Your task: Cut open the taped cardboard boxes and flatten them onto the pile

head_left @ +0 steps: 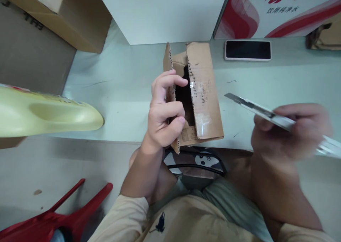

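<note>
A small brown cardboard box [206,92] sits in front of me on the table, its top flaps parted over a dark opening. My left hand [166,110] is at the box's left flap, with curled fingers hooked over it and reaching across the opening. Tape and dark printed marks show on the right flap. To the right of the box, my right hand [290,132] grips a utility knife [282,121]. The knife's blade is out and points left toward the box, apart from it. Part of the knife's handle is hidden by my fingers.
A phone [247,50] lies at the back right. White and red-printed cartons [170,14] stand behind. Larger cardboard boxes [80,18] and a yellow bottle [53,114] are on the left. A red stool [61,213] stands on the floor below the pale green table [119,92].
</note>
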Demonstrator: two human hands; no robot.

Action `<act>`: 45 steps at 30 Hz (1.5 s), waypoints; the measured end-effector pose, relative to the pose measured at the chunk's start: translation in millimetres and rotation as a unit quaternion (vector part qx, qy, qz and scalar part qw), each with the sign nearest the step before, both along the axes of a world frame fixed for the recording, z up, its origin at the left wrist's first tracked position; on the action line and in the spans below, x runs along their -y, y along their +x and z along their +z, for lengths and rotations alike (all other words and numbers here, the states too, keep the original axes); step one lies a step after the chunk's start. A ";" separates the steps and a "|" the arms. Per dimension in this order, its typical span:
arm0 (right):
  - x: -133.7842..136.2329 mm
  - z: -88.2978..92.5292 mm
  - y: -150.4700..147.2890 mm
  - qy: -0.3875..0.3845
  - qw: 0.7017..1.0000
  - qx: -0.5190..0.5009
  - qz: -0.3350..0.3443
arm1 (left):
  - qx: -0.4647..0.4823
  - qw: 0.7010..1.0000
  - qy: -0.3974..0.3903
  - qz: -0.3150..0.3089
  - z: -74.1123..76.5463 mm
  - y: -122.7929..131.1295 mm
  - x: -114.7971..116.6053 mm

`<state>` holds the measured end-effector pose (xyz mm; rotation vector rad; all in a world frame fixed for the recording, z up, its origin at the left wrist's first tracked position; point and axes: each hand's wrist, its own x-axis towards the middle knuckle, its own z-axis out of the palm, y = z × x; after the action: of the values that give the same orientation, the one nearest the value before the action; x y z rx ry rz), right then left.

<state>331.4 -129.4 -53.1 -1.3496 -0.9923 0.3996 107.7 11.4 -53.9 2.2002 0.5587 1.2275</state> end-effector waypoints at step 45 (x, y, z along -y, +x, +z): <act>-7.3 10.1 -41.6 -0.015 0.899 0.409 0.157 | 0.086 0.995 -0.001 -0.056 -5.4 9.0 -5.8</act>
<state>289.8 -122.1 -43.0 -1.4029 -1.9239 0.0620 116.7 17.2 -59.3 2.0694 0.3622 1.3385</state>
